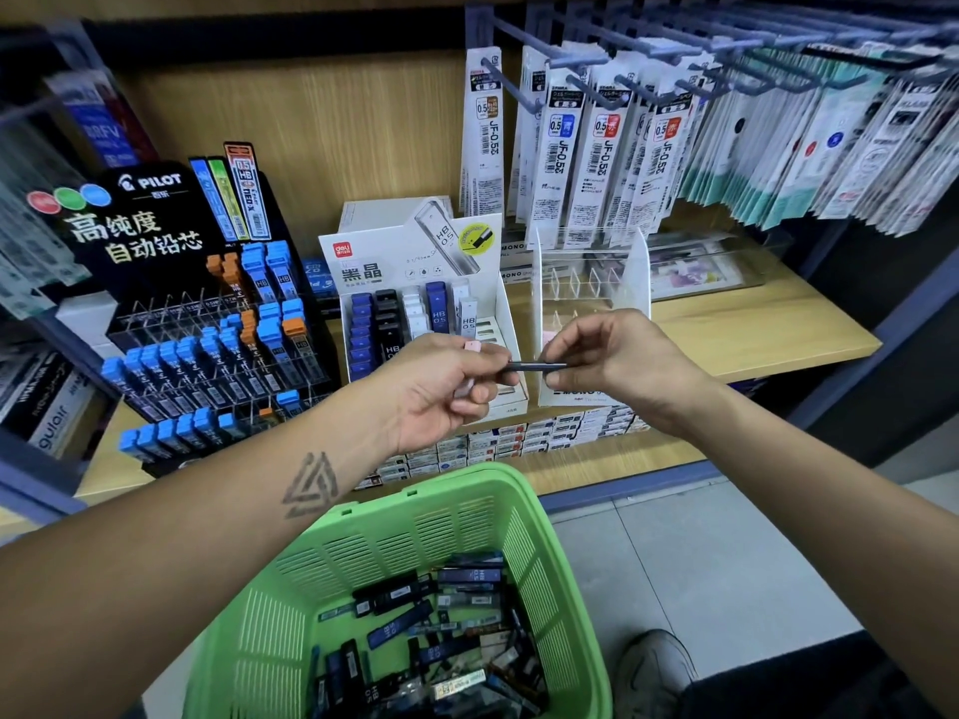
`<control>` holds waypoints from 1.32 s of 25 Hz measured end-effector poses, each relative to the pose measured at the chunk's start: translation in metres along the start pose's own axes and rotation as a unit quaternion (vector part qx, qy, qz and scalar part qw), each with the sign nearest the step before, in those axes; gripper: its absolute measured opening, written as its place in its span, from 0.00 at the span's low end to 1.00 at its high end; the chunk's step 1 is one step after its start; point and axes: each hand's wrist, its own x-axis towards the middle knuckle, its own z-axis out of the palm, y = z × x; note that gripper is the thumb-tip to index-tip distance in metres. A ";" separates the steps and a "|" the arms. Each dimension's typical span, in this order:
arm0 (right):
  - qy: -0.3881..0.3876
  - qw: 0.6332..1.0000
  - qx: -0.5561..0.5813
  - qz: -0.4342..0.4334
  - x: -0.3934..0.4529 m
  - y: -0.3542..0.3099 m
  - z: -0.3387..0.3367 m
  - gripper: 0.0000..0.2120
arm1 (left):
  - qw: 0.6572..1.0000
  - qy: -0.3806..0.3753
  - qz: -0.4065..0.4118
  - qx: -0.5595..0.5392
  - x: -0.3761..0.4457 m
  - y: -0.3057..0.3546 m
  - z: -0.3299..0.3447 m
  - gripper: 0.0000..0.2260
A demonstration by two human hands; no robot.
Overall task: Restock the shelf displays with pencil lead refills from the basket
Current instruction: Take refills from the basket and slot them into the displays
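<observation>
Seen from above, looking down at a wooden shelf (726, 350) crowded with stationery displays. Hanging from hooks at upper right, rows of pen refill packets (607, 142) marked "0.5" and "JF-0.5". Low in the foreground, a green plastic basket (363, 552) on the floor, holding a loose heap of dark lead refill cases (446, 630), several stamped "HB 0.5". At left, a black tiered rack (207, 324) headed "PILOT", with Chinese lettering for high-purity mechanical pencil lead, stocked with blue- and orange-capped tubes marked "HB". At centre, a white cardboard display box (415, 282) branded "deli", printed "HB 0.5", with blue, black and white cases in rows and gaps on its right side. Beside it, a clear acrylic divider stand (591, 282), mostly bare, with "MONO" on its base.

In front of the white box, both hands raised and meeting. Left hand (441, 391) curled, pinching one end of a slim dark refill case (534, 364) and also gripping a pale pink case (469, 350) in the fingers. Right hand (612, 360) pinching the other end of the dark case.

Risks, as a judgement: two cases in one hand, so easy to drop the pink one during the handover; thin leads likely to snap in a fall; easy to slot a case into the wrong brand or grade row.
</observation>
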 end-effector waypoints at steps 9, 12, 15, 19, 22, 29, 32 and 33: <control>-0.001 0.967 -0.219 -0.134 0.002 -0.001 0.008 0.10 | 0.969 0.067 0.127 0.202 0.006 -0.006 0.010 0.02; 0.010 0.919 -0.340 -0.200 0.004 0.001 0.010 0.07 | 0.968 0.064 0.127 0.206 0.008 -0.006 0.014 0.05; -0.011 0.939 -0.306 -0.157 -0.001 0.001 0.011 0.09 | 0.980 0.057 0.111 0.155 0.007 -0.004 0.017 0.07; 0.088 0.981 -0.133 -0.109 0.000 -0.010 0.005 0.10 | 0.994 0.026 0.086 0.058 0.004 0.002 0.019 0.01; 0.166 0.984 -0.040 -0.047 0.008 -0.004 -0.013 0.08 | 0.997 0.005 0.057 0.054 -0.001 0.003 0.018 0.02; 0.186 0.962 -0.196 -0.048 0.011 0.014 -0.017 0.10 | 0.999 -0.023 -0.013 0.036 -0.006 0.003 0.018 0.10; 0.187 0.946 -0.256 -0.070 0.010 0.017 -0.011 0.06 | 0.998 -0.028 -0.028 0.044 -0.007 0.001 0.017 0.12; 0.192 0.941 -0.271 -0.073 0.010 0.018 -0.011 0.06 | 0.998 -0.030 -0.030 0.045 -0.008 0.001 0.017 0.12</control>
